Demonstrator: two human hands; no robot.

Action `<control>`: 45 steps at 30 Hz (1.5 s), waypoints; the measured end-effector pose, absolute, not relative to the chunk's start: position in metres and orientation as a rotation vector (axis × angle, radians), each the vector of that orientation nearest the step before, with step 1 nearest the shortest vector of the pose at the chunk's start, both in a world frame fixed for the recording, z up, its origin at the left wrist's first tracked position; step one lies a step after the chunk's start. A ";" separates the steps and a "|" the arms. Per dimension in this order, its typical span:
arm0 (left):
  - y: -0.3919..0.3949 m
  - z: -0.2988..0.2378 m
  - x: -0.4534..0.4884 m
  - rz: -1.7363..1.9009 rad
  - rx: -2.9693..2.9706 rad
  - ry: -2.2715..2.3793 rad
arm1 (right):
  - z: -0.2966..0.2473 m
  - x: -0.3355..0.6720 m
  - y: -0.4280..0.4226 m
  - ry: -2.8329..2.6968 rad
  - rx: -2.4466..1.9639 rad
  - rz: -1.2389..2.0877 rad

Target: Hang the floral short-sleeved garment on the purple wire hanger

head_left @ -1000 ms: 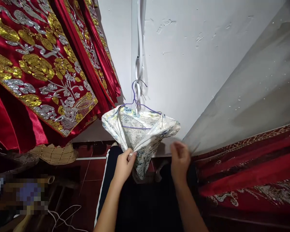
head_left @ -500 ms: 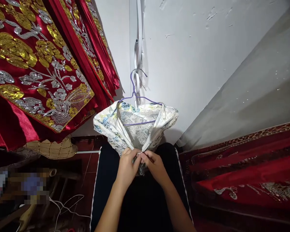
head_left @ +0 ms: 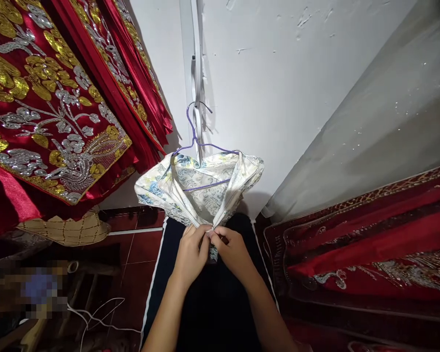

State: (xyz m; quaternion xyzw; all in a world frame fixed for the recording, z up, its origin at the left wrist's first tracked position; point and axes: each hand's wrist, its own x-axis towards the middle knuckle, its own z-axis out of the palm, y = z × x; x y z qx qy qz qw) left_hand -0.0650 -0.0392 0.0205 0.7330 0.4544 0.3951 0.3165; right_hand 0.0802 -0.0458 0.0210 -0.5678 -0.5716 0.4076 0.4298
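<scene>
A pale floral blouse [head_left: 157, 188] with blue and yellow flowers hangs in front of me on a purple hanger [head_left: 192, 128], its neck wide apart so that the patterned inside shows. My left hand [head_left: 191, 252] is closed on the left front edge of the blouse, low on the opening. Right beside it, my right hand [head_left: 230, 248] pinches the other front edge. Thumbs and fingertips meet where the two edges come together. Something small and shiny shows between them, too small to name. The lower part of the blouse is mostly hidden behind my hands.
A white metal stand [head_left: 197, 73] rises behind the hanger against a white wall [head_left: 264, 98]. Red cloths [head_left: 66, 127] with gold and silver sequins hang at the left. Sheer grey fabric [head_left: 344, 142] and red embroidered cloth [head_left: 370, 244] are at the right. White cables [head_left: 106, 318] lie on the floor.
The whole view has shifted slightly, so things appear further left. My fingers stay closed on the blouse's front edges and have drawn slightly closer together.
</scene>
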 end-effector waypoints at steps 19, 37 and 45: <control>-0.049 -0.035 -0.023 1.330 1.654 1.188 | 0.080 0.111 0.005 -1.065 -1.212 1.484; 0.024 0.087 -0.068 1.736 1.854 0.975 | 0.149 0.075 0.015 -1.319 -0.940 1.082; 0.031 0.158 -0.080 2.006 2.104 1.152 | 0.105 0.080 0.032 -1.416 -1.165 0.888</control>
